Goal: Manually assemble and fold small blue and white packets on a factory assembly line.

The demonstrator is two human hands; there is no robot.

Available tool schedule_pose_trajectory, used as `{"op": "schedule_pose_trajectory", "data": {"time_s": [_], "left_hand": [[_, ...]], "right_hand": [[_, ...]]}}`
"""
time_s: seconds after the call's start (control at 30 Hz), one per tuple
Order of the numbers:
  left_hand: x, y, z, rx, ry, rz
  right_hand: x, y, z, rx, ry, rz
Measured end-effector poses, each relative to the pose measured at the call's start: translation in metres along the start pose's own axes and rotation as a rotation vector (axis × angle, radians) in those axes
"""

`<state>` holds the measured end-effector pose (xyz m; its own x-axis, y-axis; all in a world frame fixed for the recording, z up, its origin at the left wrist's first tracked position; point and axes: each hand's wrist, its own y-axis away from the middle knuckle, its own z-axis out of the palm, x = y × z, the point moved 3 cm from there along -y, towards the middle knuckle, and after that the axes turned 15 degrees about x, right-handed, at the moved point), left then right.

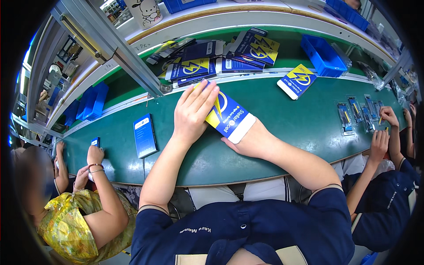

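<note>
A flat blue, yellow and white cardboard box point(232, 115) is held between my two hands above the green table, tilted with its white end toward my right wrist. My left hand point(194, 110) lies over the box's far left end, its fingers straight and close together on it. Under the box's near end is my right hand point(251, 140); its thumb shows below the white edge, while its other fingers are hidden beneath the box. A similar yellow and blue box point(298, 81) lies on the table to the far right. Left of my arms lies a plain blue box point(145, 136).
Several blue and yellow boxes point(194, 67) are heaped on the ledge behind the table point(203, 165). A blue bin point(324, 55) stands at back right; a metal post point(132, 66) rises at back left. Co-workers' hands point(95, 154) point(380, 143) work at both sides, near bagged parts point(346, 118) on the right.
</note>
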<state>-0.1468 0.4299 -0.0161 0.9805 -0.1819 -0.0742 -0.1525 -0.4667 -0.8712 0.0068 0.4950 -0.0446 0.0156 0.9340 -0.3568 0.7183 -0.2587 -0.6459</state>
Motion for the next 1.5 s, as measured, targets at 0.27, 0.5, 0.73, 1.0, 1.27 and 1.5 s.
{"op": "schedule_pose_trajectory", "data": {"time_s": [0.27, 0.5, 0.73, 1.0, 1.27, 1.5], "left_hand": [[-0.007, 0.007, -0.003, 0.008, -0.01, 0.024], [0.002, 0.002, -0.007, 0.087, -0.159, 0.033], [-0.001, 0.006, -0.006, 0.088, -0.081, 0.04], [0.001, 0.005, -0.009, 0.213, -0.107, -0.067], [0.0, 0.002, -0.007, 0.088, -0.117, -0.008], [0.0, 0.001, -0.004, 0.058, -0.072, 0.014]], "right_hand": [[0.0, -0.002, 0.005, 0.062, 0.011, -0.047], [0.003, -0.001, 0.007, 0.034, -0.028, 0.042], [-0.001, -0.004, 0.004, -0.006, -0.066, 0.097], [0.001, -0.004, 0.001, -0.052, -0.176, 0.212], [0.001, -0.001, 0.001, -0.005, 0.002, 0.047], [-0.004, -0.002, -0.005, -0.033, 0.038, 0.03]]}}
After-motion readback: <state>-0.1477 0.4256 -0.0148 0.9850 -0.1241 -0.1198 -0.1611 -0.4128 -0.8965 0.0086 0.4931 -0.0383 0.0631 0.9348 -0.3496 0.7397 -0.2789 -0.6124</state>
